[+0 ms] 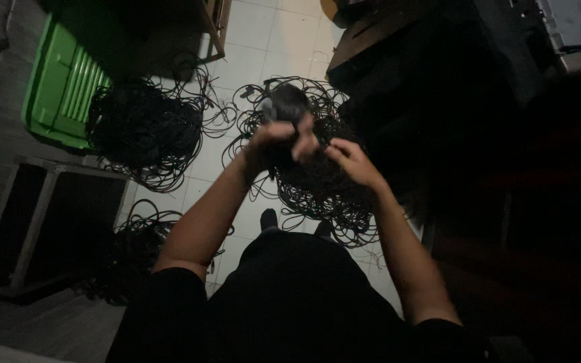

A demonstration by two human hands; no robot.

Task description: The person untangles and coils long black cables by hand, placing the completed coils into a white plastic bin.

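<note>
My left hand [274, 138] is raised in front of me and closed around a dark coiled bundle of black cable [284, 104]. My right hand [351, 161] sits just right of it, fingers curled towards the bundle's lower part, where a strand seems to run; whether it grips the strand is hard to tell in the dim light. Below both hands a loose heap of black cable [324, 188] lies on the white tiled floor [263, 40].
A second tangled cable pile [142, 131] lies to the left, beside a green plastic crate [58, 84]. A dark open box [48, 222] stands at lower left with more cable [136, 249] near it. Dark furniture [438, 81] fills the right side.
</note>
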